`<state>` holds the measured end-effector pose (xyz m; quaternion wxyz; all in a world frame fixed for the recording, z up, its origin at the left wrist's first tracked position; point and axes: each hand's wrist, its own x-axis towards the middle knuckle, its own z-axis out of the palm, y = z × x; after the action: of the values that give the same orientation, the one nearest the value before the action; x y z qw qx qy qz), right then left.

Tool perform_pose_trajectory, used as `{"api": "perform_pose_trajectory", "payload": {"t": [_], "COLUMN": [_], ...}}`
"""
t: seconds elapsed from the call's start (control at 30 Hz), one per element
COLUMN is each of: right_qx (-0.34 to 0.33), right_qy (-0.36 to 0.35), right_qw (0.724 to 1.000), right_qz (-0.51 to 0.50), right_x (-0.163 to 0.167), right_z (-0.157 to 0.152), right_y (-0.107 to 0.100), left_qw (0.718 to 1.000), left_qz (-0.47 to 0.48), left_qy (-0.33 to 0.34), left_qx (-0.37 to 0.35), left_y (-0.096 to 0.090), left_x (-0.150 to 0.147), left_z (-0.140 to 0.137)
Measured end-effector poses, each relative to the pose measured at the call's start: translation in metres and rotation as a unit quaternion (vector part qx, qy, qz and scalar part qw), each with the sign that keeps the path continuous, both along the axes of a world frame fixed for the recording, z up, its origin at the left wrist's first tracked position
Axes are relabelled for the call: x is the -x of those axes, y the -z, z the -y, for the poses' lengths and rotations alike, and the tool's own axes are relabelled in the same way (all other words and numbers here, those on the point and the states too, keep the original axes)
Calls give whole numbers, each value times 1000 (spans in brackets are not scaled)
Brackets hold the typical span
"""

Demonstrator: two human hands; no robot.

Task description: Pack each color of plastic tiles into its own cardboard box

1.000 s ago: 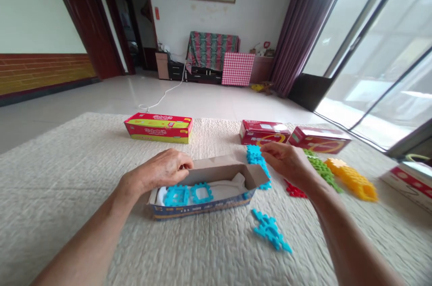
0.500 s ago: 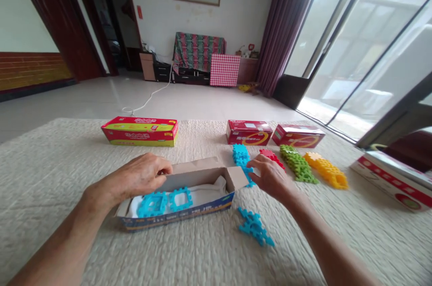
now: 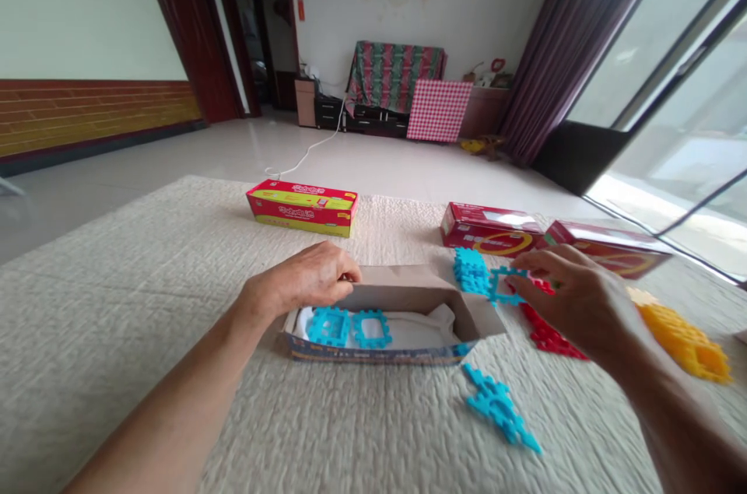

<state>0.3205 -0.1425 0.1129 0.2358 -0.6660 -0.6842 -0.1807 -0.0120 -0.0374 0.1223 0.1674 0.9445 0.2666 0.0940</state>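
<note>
My left hand point(image 3: 312, 274) is closed at the back rim of an open cardboard box point(image 3: 373, 355), its fingers curled over the edge. Inside the box, on white lining, lie blue notched square building pieces point(image 3: 371, 329), near the left end. Pinched in the fingers of my right hand point(image 3: 569, 288) is another blue square building piece point(image 3: 497, 288), held up beside a stack of blue pieces point(image 3: 469, 271). Red pieces point(image 3: 552, 331) lie below that hand, partly covered by it. Joined blue pieces point(image 3: 502, 404) rest on the mat right of the box.
Behind stand a red and yellow box point(image 3: 303, 208) and two dark red boxes, one left point(image 3: 487, 229) and one right point(image 3: 612, 249). A row of yellow pieces point(image 3: 685, 334) lies at the right. Everything sits on a beige quilted mat point(image 3: 145, 284).
The view has swung left, so things sit further right in it. My right hand has moved right and now holds a blue square piece up. My left hand stays at the box rim.
</note>
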Motion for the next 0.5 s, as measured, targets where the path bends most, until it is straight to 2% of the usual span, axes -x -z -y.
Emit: {"api": "perform_pose_trajectory", "payload": {"t": [0.07,0.17,0.33,0.43,0.5], "right_qx": [4,56,112,106,99], "right_qy": [-34,-34,-25,-49,-75], "right_qw": [999,998,993,993,990], "right_qz": [-9,11,3,-32,-60], "right_x": [24,52,51,53,65], "right_z": [-2,-11,-26,-26,-23], "right_y": [-12,-19,-14,-15,-18], "left_qw": [1000,1000,999,999,1000], "left_qz": [-2,4,6,6,9], "left_qy": [16,20,20,22,26], "left_qx": [-6,-17,-29,-23,-8], "left_y": [0,0,3,5,4], "left_x": [0,0,0,0,1], "left_z": [-1,-2,-5,-6,-6]}}
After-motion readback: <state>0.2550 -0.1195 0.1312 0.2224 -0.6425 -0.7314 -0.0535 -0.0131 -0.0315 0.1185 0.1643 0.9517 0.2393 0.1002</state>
